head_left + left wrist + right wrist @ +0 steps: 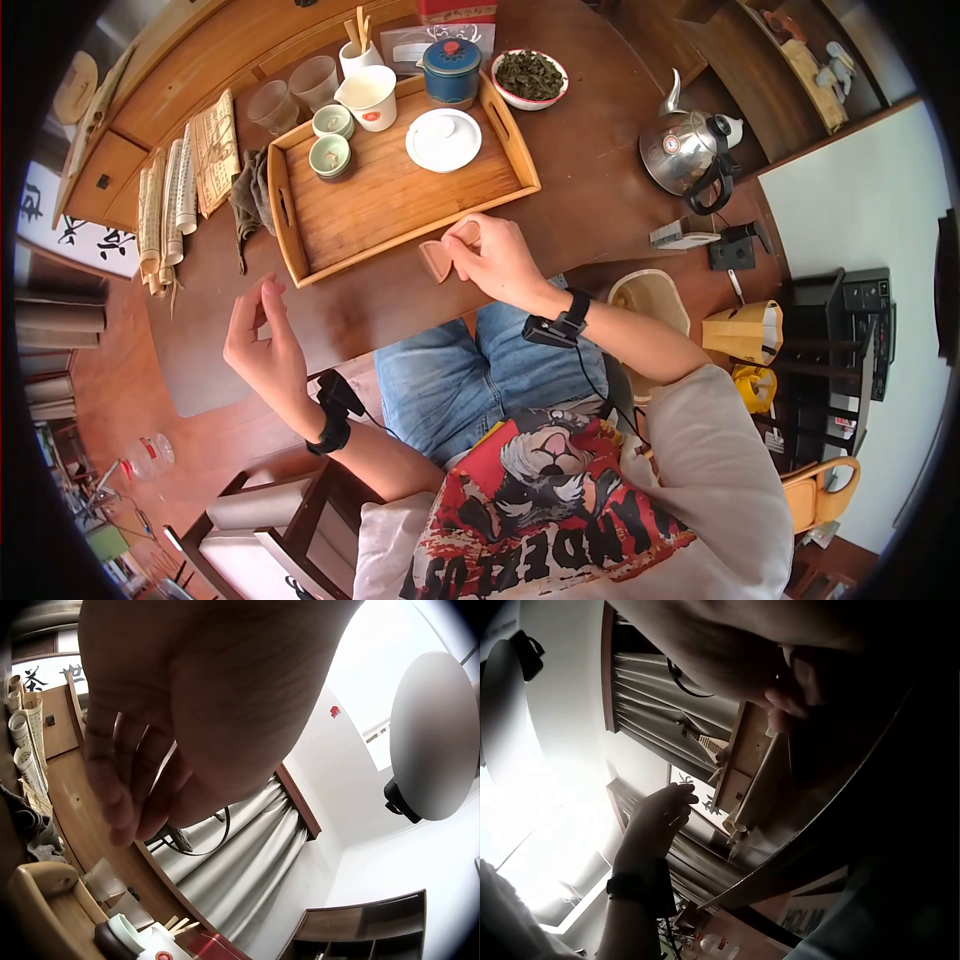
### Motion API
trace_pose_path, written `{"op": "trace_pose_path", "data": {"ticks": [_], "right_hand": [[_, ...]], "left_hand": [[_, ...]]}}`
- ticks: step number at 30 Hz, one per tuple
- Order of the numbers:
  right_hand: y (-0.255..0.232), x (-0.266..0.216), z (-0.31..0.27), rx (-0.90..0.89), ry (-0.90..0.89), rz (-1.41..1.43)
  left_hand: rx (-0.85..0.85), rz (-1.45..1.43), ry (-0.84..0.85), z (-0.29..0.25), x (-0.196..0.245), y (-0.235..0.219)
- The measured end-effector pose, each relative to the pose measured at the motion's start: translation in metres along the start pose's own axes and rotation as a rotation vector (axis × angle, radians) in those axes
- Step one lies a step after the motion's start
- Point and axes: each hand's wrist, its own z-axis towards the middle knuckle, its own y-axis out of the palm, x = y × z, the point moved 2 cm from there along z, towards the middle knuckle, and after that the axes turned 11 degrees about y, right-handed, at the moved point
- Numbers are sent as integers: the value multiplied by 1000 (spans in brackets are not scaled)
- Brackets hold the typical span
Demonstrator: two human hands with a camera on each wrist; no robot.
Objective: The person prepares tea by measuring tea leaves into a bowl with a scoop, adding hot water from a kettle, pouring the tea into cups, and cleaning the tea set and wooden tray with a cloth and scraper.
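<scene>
My right hand [497, 262] pinches a small flat brown coaster-like piece [436, 262] with a rounded edge, at the near side of the wooden tray [360, 247]. In the right wrist view the hand is dark and the piece hardly shows. My left hand [264, 345] hovers left of the tray's near corner, fingers loosely bent, nothing in them; the left wrist view shows its fingers [112, 787] bent too. On the tray are two small green cups [329, 156], a white pitcher [370, 100], a white lidded bowl [443, 140] and a blue lidded pot [451, 72].
A bowl of dark leaves [529, 79] stands behind the tray's right end. Farther right is a steel kettle [685, 150]. Left of the tray lie a grey cloth [253, 195] and bamboo scrolls [190, 185]. Two clear glasses [313, 82] stand beyond its far left corner.
</scene>
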Motion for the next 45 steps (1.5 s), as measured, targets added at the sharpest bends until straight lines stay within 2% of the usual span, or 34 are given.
{"op": "trace_pose_path", "data": {"ticks": [2,4,8,12,14,18,20,22,24,26,29,32,33,34,36,37,38,40,42,45], "right_hand": [[-8,2,-2,42,27,-8],[-32,9,1,199,-16,-28],[-93,25,2,275,-7,-36],[-153,27,-1,373,14,-215],[-171,16,-3,341,4,-278],[-152,-1,-16,296,-69,-241],[-105,-12,-26,205,-80,-32],[-61,-19,-30,98,-72,-83],[-21,-25,-27,42,-149,-209],[15,-25,-23,-31,-264,-121],[47,-21,-13,-51,-308,-180],[49,-26,-7,-18,-301,-273],[44,-25,-5,-88,-190,-239],[39,-23,-5,-90,-186,-240],[28,-17,-6,-6,-221,-225],[17,-20,-7,10,-166,-231],[5,-23,-7,54,-195,-277],[-27,-33,-10,92,-102,-357],[-63,-18,-7,211,-119,-421],[-117,-7,-7,286,-116,-489]], "left_hand": [[-20,5,14,0,3,3],[-37,7,22,1,6,7],[-5,-19,37,3,11,12],[-19,-40,43,2,11,15],[-20,-38,43,3,14,15],[-54,-18,45,3,18,14],[-54,-2,56,3,19,14],[-59,10,83,4,19,14],[-67,5,92,3,19,13],[-60,-6,82,2,18,12],[-53,-12,62,0,13,10],[-51,-3,49,0,10,11],[-52,-1,40,0,9,11],[-53,-1,37,1,8,12],[-59,7,54,1,6,14],[-61,8,49,1,6,15],[-62,8,54,1,5,16],[-58,9,52,1,6,18],[-70,6,48,2,10,19],[-70,-19,57,4,13,22]]}}
